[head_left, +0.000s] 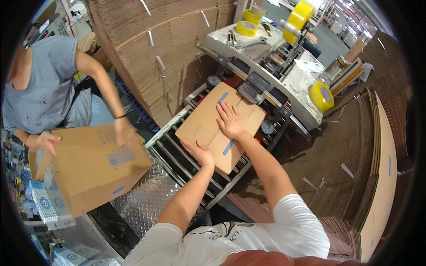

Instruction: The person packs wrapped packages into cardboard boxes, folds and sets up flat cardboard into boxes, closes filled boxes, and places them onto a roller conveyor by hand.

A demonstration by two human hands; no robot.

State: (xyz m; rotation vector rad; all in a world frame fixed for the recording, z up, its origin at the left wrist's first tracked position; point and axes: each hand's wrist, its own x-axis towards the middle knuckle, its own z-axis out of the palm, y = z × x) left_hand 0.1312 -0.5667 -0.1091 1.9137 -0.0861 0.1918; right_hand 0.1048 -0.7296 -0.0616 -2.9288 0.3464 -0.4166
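Observation:
A closed brown cardboard box (pixel 208 113) lies on a roller conveyor (pixel 171 148), its far end up against the taping machine (pixel 255 88). My right hand (pixel 230 120) rests on the box top with fingers spread, next to the seam between the flaps. At the near left edge of the box is my left hand (pixel 199 154), its fingers stretched out along the edge. Neither hand grips anything; both press on cardboard. Blue printed labels mark both ends of the seam.
To the left, a co-worker in a grey shirt (pixel 49 75) handles a larger open carton (pixel 88 155). Stacks of flat cardboard (pixel 168 44) stand behind the conveyor, with more cardboard (pixel 381 177) at right. Yellow tape rolls (pixel 246 28) and a wrench (pixel 252 43) lie on the machine.

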